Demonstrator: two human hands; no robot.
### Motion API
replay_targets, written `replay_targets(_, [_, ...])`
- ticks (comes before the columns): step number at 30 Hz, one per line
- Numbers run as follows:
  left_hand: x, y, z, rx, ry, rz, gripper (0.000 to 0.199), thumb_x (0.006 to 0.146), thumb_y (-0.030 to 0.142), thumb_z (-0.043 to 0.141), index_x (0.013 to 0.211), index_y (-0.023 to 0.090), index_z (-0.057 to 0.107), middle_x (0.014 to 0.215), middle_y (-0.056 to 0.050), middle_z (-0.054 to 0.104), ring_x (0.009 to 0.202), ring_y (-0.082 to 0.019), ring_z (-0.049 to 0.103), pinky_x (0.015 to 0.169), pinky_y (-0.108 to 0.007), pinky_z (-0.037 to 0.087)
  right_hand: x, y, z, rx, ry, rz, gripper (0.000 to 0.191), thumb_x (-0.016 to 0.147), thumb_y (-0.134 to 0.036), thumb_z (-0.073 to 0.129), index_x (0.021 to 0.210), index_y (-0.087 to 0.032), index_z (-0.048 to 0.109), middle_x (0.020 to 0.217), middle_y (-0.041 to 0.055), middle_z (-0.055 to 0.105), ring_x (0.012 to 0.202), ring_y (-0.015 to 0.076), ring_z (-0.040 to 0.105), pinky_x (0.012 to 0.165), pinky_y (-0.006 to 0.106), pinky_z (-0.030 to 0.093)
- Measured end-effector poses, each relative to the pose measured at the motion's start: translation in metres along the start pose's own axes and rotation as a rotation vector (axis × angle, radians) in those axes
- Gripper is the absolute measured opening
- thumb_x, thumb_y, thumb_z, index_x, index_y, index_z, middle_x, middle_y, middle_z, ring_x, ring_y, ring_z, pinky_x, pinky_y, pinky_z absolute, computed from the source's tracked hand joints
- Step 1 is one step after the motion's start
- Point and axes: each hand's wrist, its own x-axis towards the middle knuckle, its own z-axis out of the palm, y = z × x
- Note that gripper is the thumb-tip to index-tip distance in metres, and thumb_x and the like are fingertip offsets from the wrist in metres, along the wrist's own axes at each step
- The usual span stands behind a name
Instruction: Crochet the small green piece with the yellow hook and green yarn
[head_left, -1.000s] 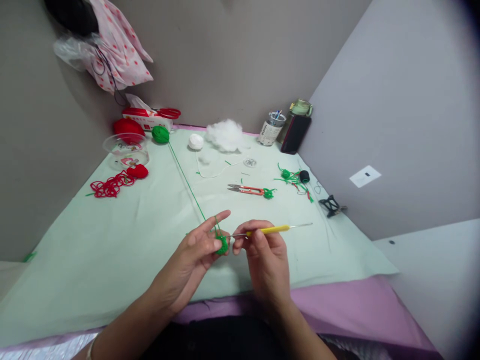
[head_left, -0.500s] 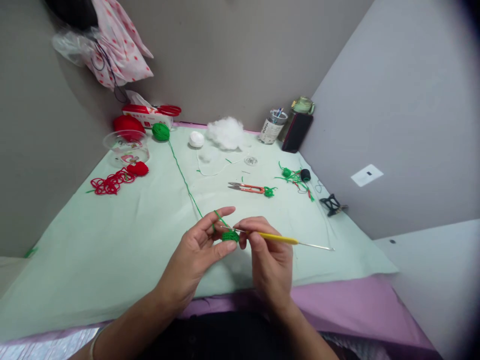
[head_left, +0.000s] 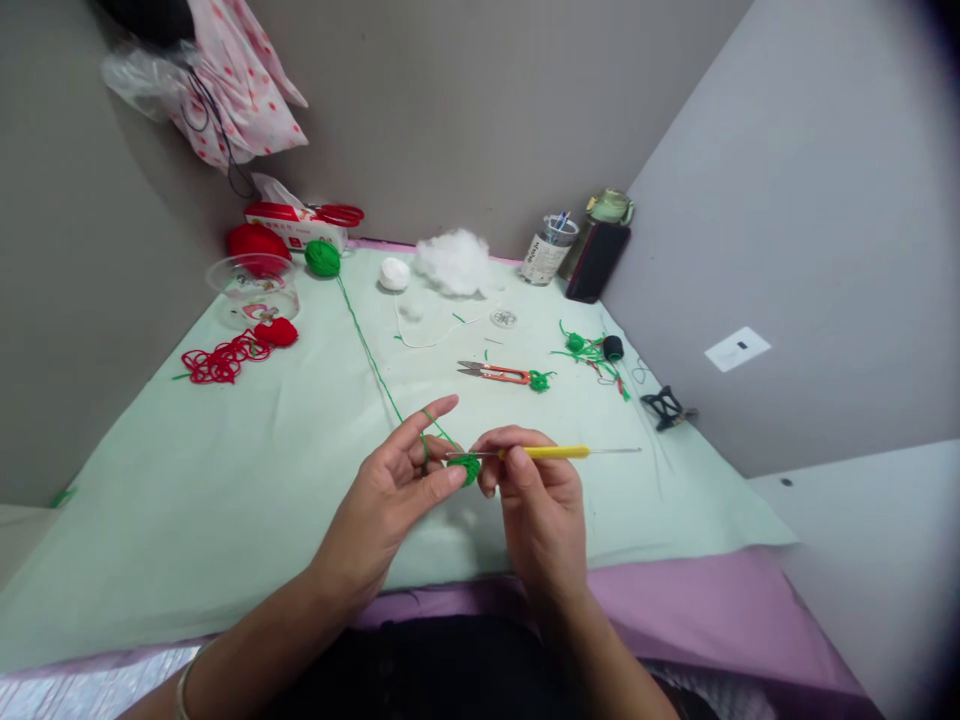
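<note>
Between thumb and fingers, my left hand pinches a small green crochet piece. Its raised index finger carries green yarn, which runs back to a green yarn ball at the far side of the table. My right hand grips the yellow handle of a crochet hook. The hook's thin metal tip lies at the top edge of the green piece; whether it passes through a stitch I cannot tell. Its other metal end sticks out to the right.
Orange thread snips lie beyond my hands. Tangled red yarn and a clear plastic tub are at left. White stuffing, a white yarn ball, a pen jar and a phone stand at the back.
The hook has tilted from sloping down rightward to nearly level. My left index finger has shifted slightly left and up, and the green piece has turned a little in my fingers.
</note>
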Motion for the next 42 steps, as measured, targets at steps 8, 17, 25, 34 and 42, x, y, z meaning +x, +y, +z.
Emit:
replay_targets(8, [-0.002,0.003,0.001,-0.008,-0.031,-0.020,0.065,0.086,0.028,0.087,0.147,0.028,0.067,0.093,-0.001,0.071,0.087,-0.016,0.058,0.075,-0.028,0.042,-0.002,0.001,-0.002,0.003,-0.024,0.024,0.013,0.095,-0.039,0.079,0.096,-0.028,0.086,0.089,0.0017,0.077,0.063,0.0093,0.059,0.063,0.026,0.048])
replay_targets(17, [-0.001,0.000,-0.004,0.008,-0.049,-0.014,0.049,0.089,0.031,0.083,0.138,0.029,0.075,0.096,-0.002,0.065,0.090,-0.017,0.053,0.072,-0.029,0.041,0.004,0.001,0.000,0.121,0.022,0.124,0.016,0.090,-0.043,0.084,0.091,-0.026,0.085,0.087,0.0021,0.077,0.059,0.0082,0.055,0.059,0.024,0.047])
replay_targets(25, [0.000,-0.001,-0.004,-0.011,-0.055,-0.030,0.056,0.082,0.027,0.091,0.136,0.029,0.076,0.101,-0.003,0.068,0.100,-0.020,0.056,0.094,-0.033,0.045,0.004,0.002,0.000,0.127,0.024,0.190,0.019,0.089,-0.043,0.083,0.090,-0.024,0.081,0.087,0.0022,0.075,0.059,0.0087,0.052,0.058,0.025,0.047])
replay_targets(34, [-0.001,-0.003,-0.006,-0.002,-0.024,0.002,0.057,0.082,0.023,0.092,0.135,0.032,0.076,0.099,-0.001,0.063,0.095,-0.017,0.057,0.089,-0.029,0.047,0.003,0.003,0.001,0.126,0.020,0.167,0.018,0.090,-0.043,0.083,0.091,-0.025,0.083,0.087,0.0019,0.076,0.059,0.0081,0.053,0.057,0.024,0.045])
replay_targets(42, [-0.001,-0.007,0.000,0.005,0.074,0.019,0.058,0.085,0.031,0.091,0.140,0.029,0.073,0.095,0.000,0.070,0.085,-0.014,0.057,0.076,-0.025,0.045,-0.009,0.005,0.000,-0.201,-0.040,-0.095,0.015,0.102,-0.032,0.069,0.102,-0.027,0.083,0.094,0.0039,0.076,0.066,0.0130,0.060,0.063,0.030,0.050])
